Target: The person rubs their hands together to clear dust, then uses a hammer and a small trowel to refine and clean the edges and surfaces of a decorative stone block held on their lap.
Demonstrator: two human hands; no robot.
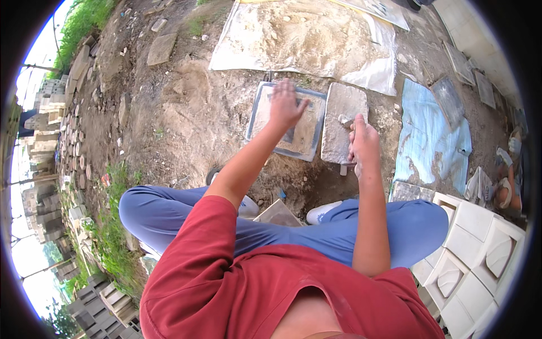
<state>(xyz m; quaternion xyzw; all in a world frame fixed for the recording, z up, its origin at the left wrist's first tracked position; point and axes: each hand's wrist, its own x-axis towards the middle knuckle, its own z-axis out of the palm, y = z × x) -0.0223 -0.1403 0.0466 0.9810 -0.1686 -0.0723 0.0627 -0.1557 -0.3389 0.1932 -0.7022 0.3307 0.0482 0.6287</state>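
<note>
My left hand [287, 105] is stretched flat over a square, dark-edged mould [319, 121] filled with tan, sandy powder. Its fingers are extended and hold nothing; a dark patch shows in the powder beneath and beside it. Next to the mould lies a rough, pale rectangular slab [347, 96]. Over the slab's right side my right hand [365, 142] is closed, thumb pointing forward. What it grips, if anything, is hidden by the fingers. A small grey lump [345, 119] sits on the slab just left of that hand.
Beyond the mould, a white sheet [243, 39] holds a heap of pale powder [310, 34]. At right are a blue sheet [418, 124], a dark flat tile [447, 101] and white moulded blocks [477, 226]. Stacked blocks [45, 141] stand far left. Another person's arm [505, 186] shows at far right.
</note>
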